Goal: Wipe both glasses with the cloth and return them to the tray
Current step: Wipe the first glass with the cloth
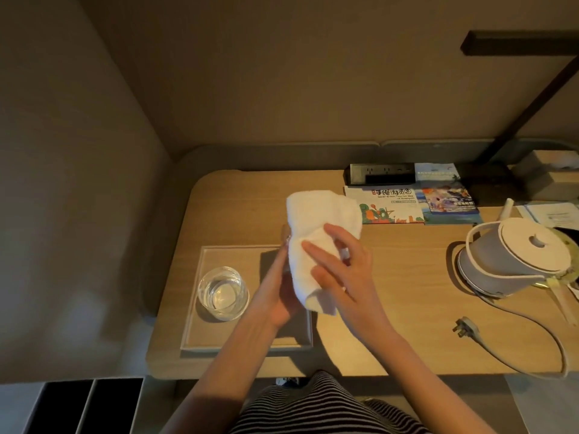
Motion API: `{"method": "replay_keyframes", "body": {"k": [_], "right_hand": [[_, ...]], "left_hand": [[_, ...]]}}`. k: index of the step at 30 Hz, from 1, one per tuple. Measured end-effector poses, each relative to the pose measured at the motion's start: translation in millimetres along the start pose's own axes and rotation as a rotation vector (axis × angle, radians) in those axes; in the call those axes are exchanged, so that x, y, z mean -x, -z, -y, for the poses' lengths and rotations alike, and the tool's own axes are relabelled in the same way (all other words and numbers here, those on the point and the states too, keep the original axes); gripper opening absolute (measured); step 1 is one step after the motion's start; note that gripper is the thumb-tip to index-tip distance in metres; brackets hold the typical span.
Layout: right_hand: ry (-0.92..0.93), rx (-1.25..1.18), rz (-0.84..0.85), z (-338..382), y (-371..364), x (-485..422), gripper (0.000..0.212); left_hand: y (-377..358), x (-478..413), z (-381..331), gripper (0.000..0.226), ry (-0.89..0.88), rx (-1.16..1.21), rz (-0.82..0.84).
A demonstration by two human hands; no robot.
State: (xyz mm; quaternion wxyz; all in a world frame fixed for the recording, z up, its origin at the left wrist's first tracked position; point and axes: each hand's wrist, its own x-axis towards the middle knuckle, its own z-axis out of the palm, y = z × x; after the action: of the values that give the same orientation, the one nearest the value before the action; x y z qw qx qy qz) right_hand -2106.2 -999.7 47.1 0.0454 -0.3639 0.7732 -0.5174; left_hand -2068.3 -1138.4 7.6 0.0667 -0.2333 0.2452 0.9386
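Wooden tabletop (391, 277) carried a tray (200, 308) near its left edge, one glass (223, 292) inside. Above it, both hands' fingers clamped the cloth-wrapped second glass (285, 242): left hand (275, 296), right hand (341, 270), cloth (316, 233).

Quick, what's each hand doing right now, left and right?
Left hand: closed around a glass that the cloth mostly hides.
Right hand: pressing the cloth against that glass, fingers partly spread.
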Motion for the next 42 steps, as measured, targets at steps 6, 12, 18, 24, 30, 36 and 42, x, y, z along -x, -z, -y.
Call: {"method": "replay_keyframes", "body": {"k": [6, 12, 18, 24, 30, 36, 42], "right_hand": [[-0.116, -0.025, -0.163, -2.6, 8.0, -23.5, 0.026], [-0.084, 0.041, -0.206, 2.7, 18.2, -31.7, 0.022], [-0.041, 0.013, -0.287, 15.3, 19.8, -23.2, 0.025], [-0.15, -0.18, -0.276, 10.5, 23.6, -27.6, 0.03], [-0.004, -0.028, -0.178, 13.1, 14.8, -24.9, 0.03], [-0.038, -0.044, -0.236, 14.8, 21.7, -47.0, 0.027], [0.187, 0.211, -0.14, 18.6, 15.9, -30.5, 0.023]], "left_hand": [[-11.5, 1.6, -2.4, 0.104, -0.162, -0.257, -0.116], [-14.7, 6.4, -0.2, 0.087, -0.286, -0.454, -0.086], [-24.2, 6.8, -5.3, 0.087, -0.267, -0.352, -0.077], [-19.0, 3.4, -20.4, 0.089, -0.177, -0.228, 0.003], [-15.2, -2.9, -16.2, 0.069, -0.107, -0.122, 0.033], [-21.9, 0.8, -15.6, 0.103, -0.104, -0.117, 0.006], [-32.0, 3.8, -17.8, 0.117, -0.157, -0.237, -0.032]]}}
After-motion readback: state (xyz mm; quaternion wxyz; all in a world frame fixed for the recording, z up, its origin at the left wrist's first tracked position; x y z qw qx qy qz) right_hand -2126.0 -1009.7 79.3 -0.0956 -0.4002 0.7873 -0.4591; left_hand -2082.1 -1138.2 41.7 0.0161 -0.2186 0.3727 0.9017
